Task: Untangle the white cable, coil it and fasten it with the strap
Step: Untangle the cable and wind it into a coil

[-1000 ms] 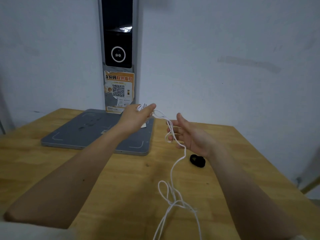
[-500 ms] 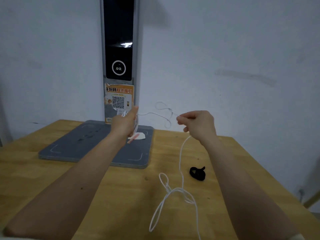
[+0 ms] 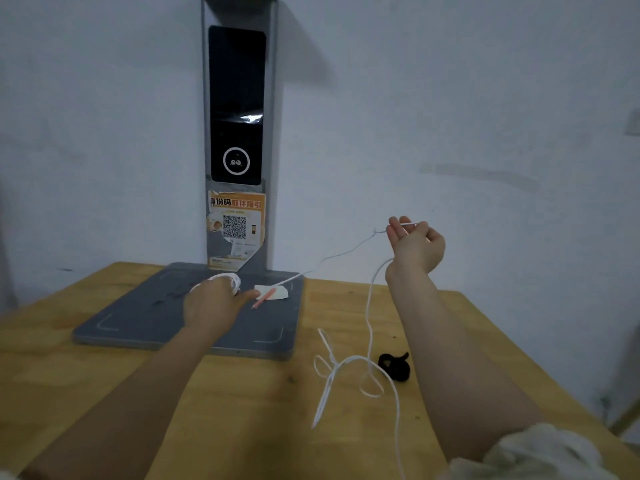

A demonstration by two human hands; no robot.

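Observation:
My left hand (image 3: 211, 303) hovers low over the grey base plate (image 3: 138, 317), with a few turns of the thin white cable (image 3: 369, 306) wound around its fingers. From there the cable runs up and right to my right hand (image 3: 414, 245), raised in front of the wall and pinching the cable between thumb and fingers. Below the right hand the cable hangs down to the wooden table (image 3: 242, 410) and lies in loose tangled loops. The black strap (image 3: 394, 367) rests on the table just right of those loops.
A tall grey kiosk with a dark screen (image 3: 237, 105) and an orange QR sticker (image 3: 237, 226) stands against the wall behind the base plate. A white paper slip (image 3: 273, 292) with a pink mark lies on the plate. The table's right edge is near my right elbow.
My hands have moved apart: the left has dropped to the plate with cable wound on it, the right has risen to the right, pulling the cable taut and straightening the loop between them.

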